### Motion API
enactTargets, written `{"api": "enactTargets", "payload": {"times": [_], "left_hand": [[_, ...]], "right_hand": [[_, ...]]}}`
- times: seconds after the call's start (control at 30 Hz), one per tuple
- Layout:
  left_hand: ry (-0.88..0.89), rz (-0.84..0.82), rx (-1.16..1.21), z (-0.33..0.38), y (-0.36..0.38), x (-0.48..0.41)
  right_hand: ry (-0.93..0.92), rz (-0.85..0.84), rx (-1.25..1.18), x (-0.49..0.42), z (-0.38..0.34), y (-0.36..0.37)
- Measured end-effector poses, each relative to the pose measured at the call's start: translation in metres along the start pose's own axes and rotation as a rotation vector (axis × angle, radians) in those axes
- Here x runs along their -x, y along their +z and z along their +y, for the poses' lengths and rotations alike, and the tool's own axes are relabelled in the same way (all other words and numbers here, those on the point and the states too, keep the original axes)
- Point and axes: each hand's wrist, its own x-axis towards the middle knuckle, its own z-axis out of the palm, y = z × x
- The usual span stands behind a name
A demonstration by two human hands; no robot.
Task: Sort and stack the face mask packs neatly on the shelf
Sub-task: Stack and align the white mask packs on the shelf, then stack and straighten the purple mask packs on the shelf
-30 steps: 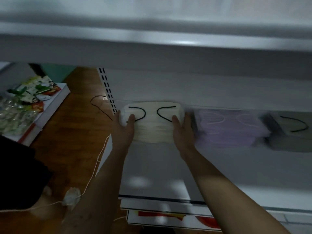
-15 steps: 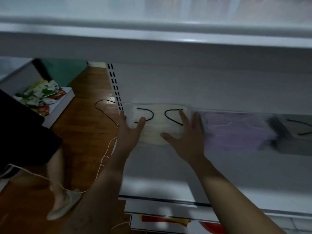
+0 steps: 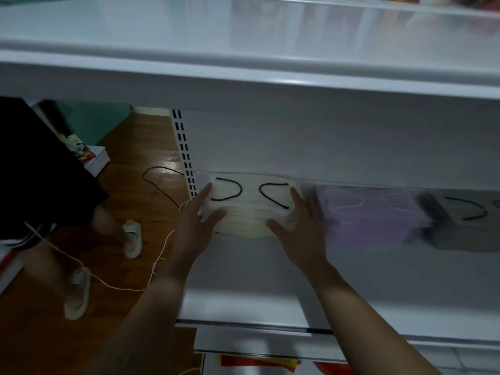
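Observation:
A cream pack of face masks [image 3: 250,212] with black ear loops lies at the back left of the white shelf [image 3: 270,280]. My left hand [image 3: 198,220] touches its left edge with straight fingers, thumb on its front. My right hand [image 3: 300,231] lies flat against its right edge, fingers spread. To the right sits a purple mask pack [image 3: 370,217], then a grey pack [image 3: 465,226] with black loops, partly cut off by the frame.
An upper shelf board [image 3: 243,58] overhangs close above. A slotted upright [image 3: 185,155] marks the shelf's left end. On the wooden floor at left stands another person [image 3: 40,171] in white shoes, with cords trailing there.
My right hand shifted from the pack's top to its right side. The other person has stepped further into view at left. The camera moved slightly closer.

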Motion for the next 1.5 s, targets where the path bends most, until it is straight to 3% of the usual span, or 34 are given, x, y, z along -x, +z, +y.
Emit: {"api": "enactTargets", "payload": {"times": [0.2, 0.37, 0.67, 0.87, 0.97, 1.27, 1.5], "left_hand": [[-0.013, 0.001, 0.169, -0.011, -0.001, 0.016], [-0.082, -0.014, 0.005, -0.016, 0.001, 0.020], [-0.134, 0.056, -0.027, -0.009, 0.004, 0.024], [-0.218, 0.354, 0.035, 0.007, 0.014, 0.062], [-0.208, 0.385, 0.067, 0.007, 0.027, 0.089], [-0.254, -0.072, 0.089, 0.049, 0.105, 0.115], [-0.365, -0.223, 0.069, 0.084, 0.164, 0.102]], "right_hand": [[0.038, 0.045, -0.155, 0.011, 0.006, 0.009], [0.241, 0.014, -0.453, 0.014, 0.003, 0.017], [0.308, 0.008, -0.488, 0.012, 0.003, 0.016], [0.332, 0.035, -0.399, 0.051, 0.003, 0.008], [0.377, 0.040, -0.437, 0.069, 0.009, -0.005], [0.376, 0.255, -0.440, 0.083, 0.045, -0.070], [0.458, 0.340, -0.494, 0.078, 0.098, -0.122]]}}
